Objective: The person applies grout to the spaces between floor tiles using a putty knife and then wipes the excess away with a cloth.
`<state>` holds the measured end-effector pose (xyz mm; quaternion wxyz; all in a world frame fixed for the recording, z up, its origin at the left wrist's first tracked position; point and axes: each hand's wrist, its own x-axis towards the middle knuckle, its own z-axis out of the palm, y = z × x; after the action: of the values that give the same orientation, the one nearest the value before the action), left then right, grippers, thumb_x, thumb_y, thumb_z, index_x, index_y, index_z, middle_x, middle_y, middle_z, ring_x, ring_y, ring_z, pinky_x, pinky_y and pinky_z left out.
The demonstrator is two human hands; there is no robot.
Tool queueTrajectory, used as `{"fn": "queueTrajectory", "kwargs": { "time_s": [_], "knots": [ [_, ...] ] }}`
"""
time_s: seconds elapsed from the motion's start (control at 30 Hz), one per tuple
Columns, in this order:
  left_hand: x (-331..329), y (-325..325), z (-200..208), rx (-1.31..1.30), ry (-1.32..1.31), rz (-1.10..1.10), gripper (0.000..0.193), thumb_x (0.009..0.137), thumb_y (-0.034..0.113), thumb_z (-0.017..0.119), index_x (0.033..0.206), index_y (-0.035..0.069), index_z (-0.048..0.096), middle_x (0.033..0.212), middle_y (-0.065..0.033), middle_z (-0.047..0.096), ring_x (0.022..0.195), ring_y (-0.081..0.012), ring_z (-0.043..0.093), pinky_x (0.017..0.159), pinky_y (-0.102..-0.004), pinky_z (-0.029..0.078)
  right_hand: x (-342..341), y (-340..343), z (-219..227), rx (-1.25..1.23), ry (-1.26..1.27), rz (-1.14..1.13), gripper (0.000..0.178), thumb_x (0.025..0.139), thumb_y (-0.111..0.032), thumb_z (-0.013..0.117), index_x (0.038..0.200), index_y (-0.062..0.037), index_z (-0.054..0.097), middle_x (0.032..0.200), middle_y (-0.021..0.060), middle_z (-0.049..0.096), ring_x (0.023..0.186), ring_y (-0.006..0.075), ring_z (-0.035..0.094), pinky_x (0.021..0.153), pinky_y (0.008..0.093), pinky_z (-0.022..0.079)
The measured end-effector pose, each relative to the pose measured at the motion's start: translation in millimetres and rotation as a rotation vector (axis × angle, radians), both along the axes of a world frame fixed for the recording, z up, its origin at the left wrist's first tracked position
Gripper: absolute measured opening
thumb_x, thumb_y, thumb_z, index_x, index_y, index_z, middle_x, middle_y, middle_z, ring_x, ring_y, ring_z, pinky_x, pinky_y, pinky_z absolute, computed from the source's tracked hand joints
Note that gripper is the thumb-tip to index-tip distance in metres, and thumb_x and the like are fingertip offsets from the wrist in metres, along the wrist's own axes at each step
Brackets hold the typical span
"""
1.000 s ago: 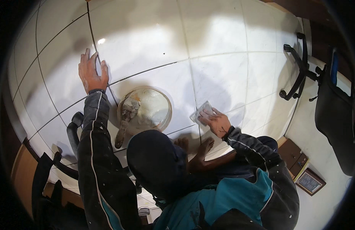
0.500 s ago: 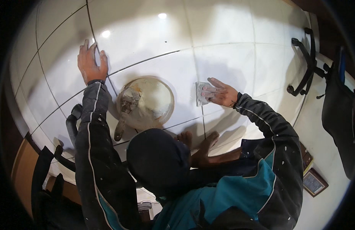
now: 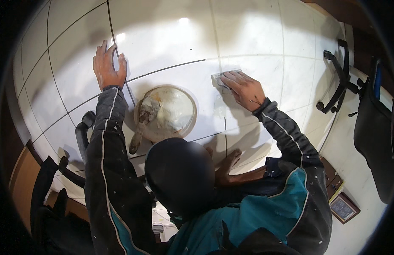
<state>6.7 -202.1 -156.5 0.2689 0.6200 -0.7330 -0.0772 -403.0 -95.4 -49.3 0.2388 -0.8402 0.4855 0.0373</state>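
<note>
Grey pad under right hand, beside tub of white paste

Landmark: round tub (image 3: 191,121) on the white tile floor (image 3: 171,42), holding white paste (image 3: 169,112). A tool (image 3: 142,126) with a coated head lies over the tub's left side, its handle sloping down past the rim toward the person.

Left hand (image 3: 109,66): up and left of the tub, palm down at the floor, fingers spread and holding nothing, next to a dark joint line. Pale residue on the skin.

Right hand (image 3: 243,88): up and right of the tub, well apart from it. Fingers closed over a flat grey pad (image 3: 217,80), whose left end shows beyond the fingertips; thumb position cannot be told. A wet-looking whitish smear (image 3: 221,106) lies just below the pad, right of the tub.

Surroundings: bare foot (image 3: 231,160) below and right of the tub; black chair base (image 3: 342,78) far right of it.

Markings: a framed panel (image 3: 345,207), far down and right of the tub, bears fine marks too small to read. Black sleeves (image 3: 286,127) carry pale piping and white specks.
</note>
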Motion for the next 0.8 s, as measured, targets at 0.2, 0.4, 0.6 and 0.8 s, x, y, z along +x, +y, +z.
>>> {"fn": "queueTrajectory", "kwargs": {
  "time_s": [0.2, 0.4, 0.6, 0.8],
  "knots": [
    [1.0, -2.2, -1.3, 0.001, -0.026, -0.003, 0.039, 0.084, 0.022, 0.063, 0.122, 0.010, 0.061, 0.142, -0.0149, 0.048, 0.132, -0.0389, 0.040, 0.111, -0.0509, 0.027, 7.0, 61.9, -12.8, 0.018, 0.016, 0.188, 0.048, 0.086, -0.015, 0.053, 0.133, -0.0053, 0.049, 0.136, 0.0174, 0.050, 0.126, 0.0355, 0.047, 0.111, 0.0502, 0.034],
    [-0.6, 0.1, 0.0, -0.010, -0.033, 0.002, 0.038, 0.084, 0.020, 0.063, 0.121, 0.009, 0.061, 0.140, -0.0162, 0.049, 0.131, -0.0394, 0.042, 0.109, -0.0498, 0.029, -27.0, 148.0, 8.3, 0.200, 0.030, 0.255, 0.065, 0.072, -0.005, 0.055, 0.137, -0.0087, 0.049, 0.141, 0.0113, 0.049, 0.134, 0.0304, 0.042, 0.116, 0.0508, 0.027],
    [1.6, 0.4, -0.7, 0.016, -0.007, 0.009, 0.039, 0.084, 0.022, 0.063, 0.121, 0.010, 0.061, 0.141, -0.0148, 0.048, 0.133, -0.0382, 0.039, 0.111, -0.0510, 0.026, -17.3, 66.3, 13.8, 0.162, 0.086, 0.193, 0.060, 0.078, -0.002, 0.057, 0.135, -0.0210, 0.051, 0.145, 0.0021, 0.045, 0.141, 0.0280, 0.033, 0.117, 0.0618, 0.016],
    [-0.2, -5.0, -5.3, 0.001, 0.008, -0.001, 0.039, 0.085, 0.023, 0.063, 0.122, 0.011, 0.060, 0.142, -0.0137, 0.047, 0.134, -0.0382, 0.039, 0.111, -0.0526, 0.025, -44.2, 17.0, -30.8, -0.008, -0.044, 0.444, 0.049, 0.077, -0.020, 0.065, 0.125, -0.0297, 0.060, 0.147, -0.0094, 0.044, 0.144, 0.0228, 0.027, 0.117, 0.0654, 0.013]
  ]
}}
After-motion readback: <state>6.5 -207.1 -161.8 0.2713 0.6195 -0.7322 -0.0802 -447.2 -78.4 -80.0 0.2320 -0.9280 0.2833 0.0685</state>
